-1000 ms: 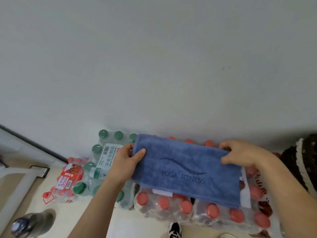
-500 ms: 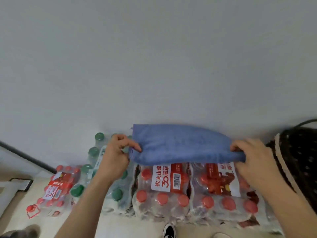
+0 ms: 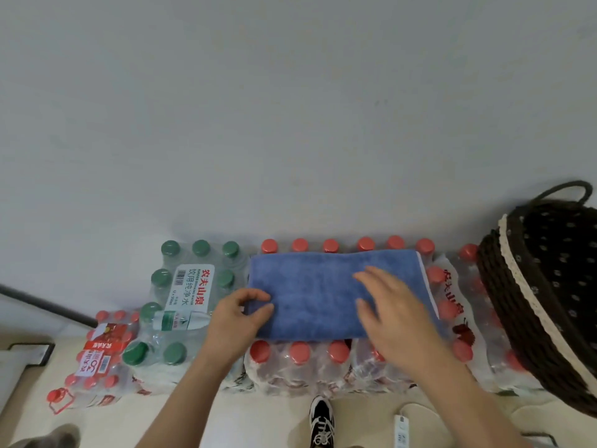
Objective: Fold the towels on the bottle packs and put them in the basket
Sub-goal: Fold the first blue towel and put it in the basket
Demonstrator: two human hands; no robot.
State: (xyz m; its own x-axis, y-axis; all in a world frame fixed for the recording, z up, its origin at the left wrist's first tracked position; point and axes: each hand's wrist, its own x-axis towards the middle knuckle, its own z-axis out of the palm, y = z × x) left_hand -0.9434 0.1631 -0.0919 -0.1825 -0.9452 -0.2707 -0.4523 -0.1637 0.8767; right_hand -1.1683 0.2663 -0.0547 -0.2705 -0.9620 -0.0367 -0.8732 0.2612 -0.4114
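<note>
I see the blue towel (image 3: pixel 310 292) lying flat on the red-capped bottle packs (image 3: pixel 300 360); half a second ago both hands hold it raised off them. It is folded narrower now, and its YOGA FITNESS print no longer shows. The right hand (image 3: pixel 394 312) has left the towel's right end and lies flat on the cloth. The left hand (image 3: pixel 235 318) has come down with the left edge, pinching it. More of the basket (image 3: pixel 529 286) is in view.

A black-and-white shoe (image 3: pixel 320 421) stands on the pale floor (image 3: pixel 258 421) at six o'clock, a white power strip (image 3: pixel 400 430) lies at five, and a grey wall (image 3: pixel 290 108) fills twelve.
</note>
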